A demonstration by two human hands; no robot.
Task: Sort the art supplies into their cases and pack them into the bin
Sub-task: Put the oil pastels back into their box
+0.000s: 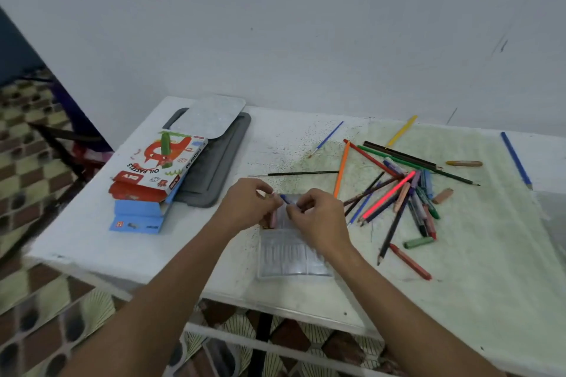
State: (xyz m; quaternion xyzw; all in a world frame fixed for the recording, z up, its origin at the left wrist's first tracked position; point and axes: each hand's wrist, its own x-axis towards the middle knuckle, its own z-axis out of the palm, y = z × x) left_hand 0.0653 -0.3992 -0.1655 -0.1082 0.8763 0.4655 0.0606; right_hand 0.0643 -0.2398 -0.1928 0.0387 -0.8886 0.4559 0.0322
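- At a white, speckled table (214, 254), a person's left hand (248, 203) and right hand (318, 220) meet over the far, open end of a clear plastic pencil case (291, 257) that lies flat near the table's front edge.
- The right hand's fingers are curled and pinch a short blue stick (286, 199), perhaps a crayon or pencil; its long axis runs from far-left to near-right, the exposed tip pointing away and toward the left hand.
- The left hand's fingers are curled tight at the case's mouth, holding its upper left corner; a pinkish crayon (273, 219) shows just beneath them, standing along the case's length, though whether the fingers grip it cannot be told.
- The case's long axis runs away from the person, toward the wall.
- To the right, a loose heap of coloured pencils, pens and crayons (398, 190) fans across the table, most pointing from near-left to far-right.
- A long blue pencil (517, 161) lies well apart at the right edge; a thin blue paintbrush (326, 139) and a yellow brush (401, 131) lie nearer the wall.
- To the left, a red-and-white oil pastels box (159, 165), flap open, rests on a blue cardboard box (137, 217) and overlaps a grey plastic tray (214, 168), which carries a pale speckled lid (208, 116).
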